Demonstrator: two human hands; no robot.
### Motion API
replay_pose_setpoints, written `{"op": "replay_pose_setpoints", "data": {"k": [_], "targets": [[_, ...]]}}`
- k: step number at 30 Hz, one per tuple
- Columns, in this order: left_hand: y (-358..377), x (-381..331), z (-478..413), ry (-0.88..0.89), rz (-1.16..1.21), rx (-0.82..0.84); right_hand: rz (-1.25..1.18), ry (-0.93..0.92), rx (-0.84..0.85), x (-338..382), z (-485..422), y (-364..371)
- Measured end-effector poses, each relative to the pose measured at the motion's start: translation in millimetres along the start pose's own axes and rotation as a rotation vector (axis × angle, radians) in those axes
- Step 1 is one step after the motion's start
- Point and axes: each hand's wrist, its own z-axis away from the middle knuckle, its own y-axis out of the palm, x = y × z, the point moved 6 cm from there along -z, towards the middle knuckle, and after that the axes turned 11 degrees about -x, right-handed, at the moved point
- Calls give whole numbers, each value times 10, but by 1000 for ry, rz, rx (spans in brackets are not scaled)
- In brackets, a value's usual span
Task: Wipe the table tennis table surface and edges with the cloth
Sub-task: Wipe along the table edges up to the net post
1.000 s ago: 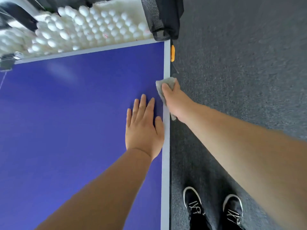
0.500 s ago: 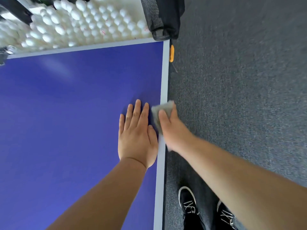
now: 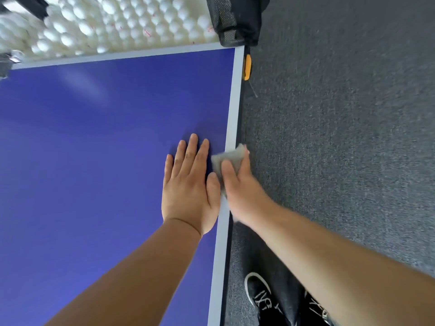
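Observation:
The blue table tennis table (image 3: 106, 161) fills the left of the view, with a pale line along its right edge. My right hand (image 3: 240, 187) grips a grey cloth (image 3: 229, 158) folded over that right edge, thumb on top and fingers down the outer side. My left hand (image 3: 190, 187) lies flat on the blue surface just left of the cloth, fingers straight and pointing away from me.
A net bin full of white balls (image 3: 117, 22) sits past the table's far end, with a black mesh corner (image 3: 233, 22) at the far right corner. An orange clip (image 3: 247, 67) sticks out on the right edge. Grey carpet (image 3: 341, 137) lies to the right; my shoes (image 3: 261, 295) stand below.
My right hand has slid the cloth along the right edge toward me, away from the far corner. My left hand stays flat on the table beside it.

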Motion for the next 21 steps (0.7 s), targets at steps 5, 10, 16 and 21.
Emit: {"op": "replay_pose_setpoints", "data": {"k": [5,10,16,21], "targets": [[16,4,1,-15,-15,15,99,-131,-106,730,-927,-203],[18,-8,2,-24,1,5,-168,-166,-76,547,-832,-120],[24,7,10,-25,40,-26,-277,-168,19,-55,-60,48],[27,52,24,-39,47,-44,-11,-247,-92,460,-560,-120]]}}
